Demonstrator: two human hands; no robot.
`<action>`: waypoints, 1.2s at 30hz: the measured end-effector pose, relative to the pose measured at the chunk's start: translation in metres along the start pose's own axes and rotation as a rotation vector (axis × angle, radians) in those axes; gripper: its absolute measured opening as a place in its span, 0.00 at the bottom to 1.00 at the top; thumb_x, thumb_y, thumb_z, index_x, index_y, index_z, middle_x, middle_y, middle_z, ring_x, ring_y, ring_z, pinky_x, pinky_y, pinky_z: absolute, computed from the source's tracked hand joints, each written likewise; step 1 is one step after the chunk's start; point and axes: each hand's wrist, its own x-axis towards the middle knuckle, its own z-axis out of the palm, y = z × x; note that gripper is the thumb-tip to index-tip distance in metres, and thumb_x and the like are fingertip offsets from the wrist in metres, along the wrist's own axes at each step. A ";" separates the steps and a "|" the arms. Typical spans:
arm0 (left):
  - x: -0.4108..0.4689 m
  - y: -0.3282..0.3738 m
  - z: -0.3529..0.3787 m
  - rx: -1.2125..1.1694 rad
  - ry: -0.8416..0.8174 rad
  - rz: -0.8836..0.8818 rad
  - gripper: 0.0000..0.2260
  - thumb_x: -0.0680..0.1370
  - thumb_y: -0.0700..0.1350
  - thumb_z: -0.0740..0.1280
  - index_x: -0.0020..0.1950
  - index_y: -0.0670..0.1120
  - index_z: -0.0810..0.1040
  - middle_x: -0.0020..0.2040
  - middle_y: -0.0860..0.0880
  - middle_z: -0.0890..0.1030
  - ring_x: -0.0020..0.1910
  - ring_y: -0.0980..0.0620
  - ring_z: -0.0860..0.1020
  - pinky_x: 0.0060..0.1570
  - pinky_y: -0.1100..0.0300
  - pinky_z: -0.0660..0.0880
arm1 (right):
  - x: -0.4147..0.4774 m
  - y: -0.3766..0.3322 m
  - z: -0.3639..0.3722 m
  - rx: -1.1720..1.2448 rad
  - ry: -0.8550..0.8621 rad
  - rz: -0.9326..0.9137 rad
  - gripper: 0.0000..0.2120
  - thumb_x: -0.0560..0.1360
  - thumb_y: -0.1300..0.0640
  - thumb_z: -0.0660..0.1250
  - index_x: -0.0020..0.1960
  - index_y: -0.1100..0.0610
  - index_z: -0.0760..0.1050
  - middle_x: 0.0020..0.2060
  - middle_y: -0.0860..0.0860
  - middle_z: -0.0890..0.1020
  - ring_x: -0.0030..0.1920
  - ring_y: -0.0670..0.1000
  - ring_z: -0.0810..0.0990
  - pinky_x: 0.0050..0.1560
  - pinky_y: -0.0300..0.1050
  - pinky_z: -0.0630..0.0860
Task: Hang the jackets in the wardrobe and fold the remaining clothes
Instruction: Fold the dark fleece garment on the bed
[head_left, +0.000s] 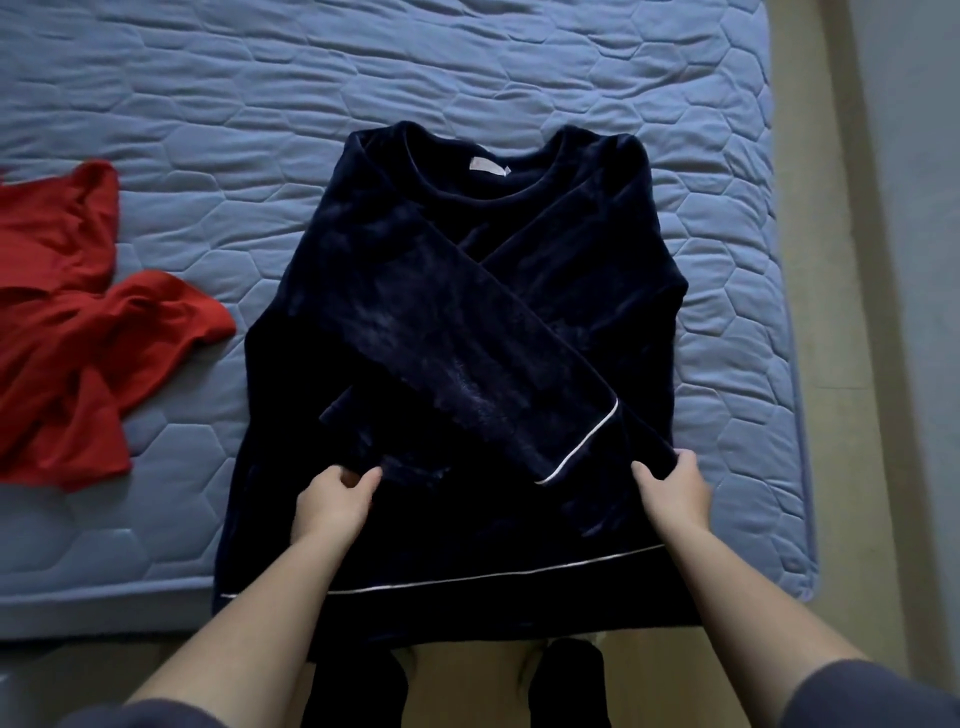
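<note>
On the blue mattress (208, 104): navy sweater (467, 312) flat, sleeves already crossed. Left hand (332, 501) and right hand (670, 493) each pinch its lower body, likely the final fold. Red garment (67, 322) at left unfolded. Wardrobe not visible.

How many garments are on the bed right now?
2: the navy top flat at centre, the red garment crumpled at left. Others may lie out of frame.

Your blue quilted mattress (519, 62) w/ hexagon stitching fills most of the view, navy velvet top (415, 322) flat at centre, neck toward 12, hem over the edge at 6, sleeves crossed on its front, crumpled red garment (67, 322) at 9, apart from it
</note>
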 end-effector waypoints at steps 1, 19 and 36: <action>-0.005 -0.008 -0.003 0.142 0.045 0.016 0.14 0.76 0.59 0.64 0.45 0.48 0.76 0.45 0.47 0.81 0.46 0.45 0.78 0.52 0.52 0.74 | -0.002 0.002 0.000 -0.014 -0.013 0.008 0.16 0.75 0.51 0.67 0.57 0.56 0.67 0.47 0.53 0.76 0.50 0.58 0.75 0.47 0.51 0.70; -0.029 -0.126 -0.043 -0.056 0.038 -0.136 0.27 0.70 0.49 0.76 0.64 0.41 0.71 0.60 0.39 0.77 0.57 0.38 0.76 0.55 0.48 0.72 | -0.038 0.083 -0.036 -0.112 -0.313 0.216 0.20 0.72 0.53 0.74 0.60 0.61 0.75 0.54 0.60 0.80 0.53 0.62 0.78 0.55 0.54 0.75; -0.086 -0.189 -0.072 -0.511 -0.101 -0.336 0.17 0.74 0.43 0.72 0.62 0.40 0.78 0.53 0.38 0.81 0.48 0.40 0.80 0.57 0.44 0.75 | -0.074 0.107 -0.093 0.324 -0.377 0.400 0.08 0.76 0.65 0.67 0.54 0.57 0.75 0.45 0.56 0.81 0.44 0.57 0.80 0.38 0.48 0.77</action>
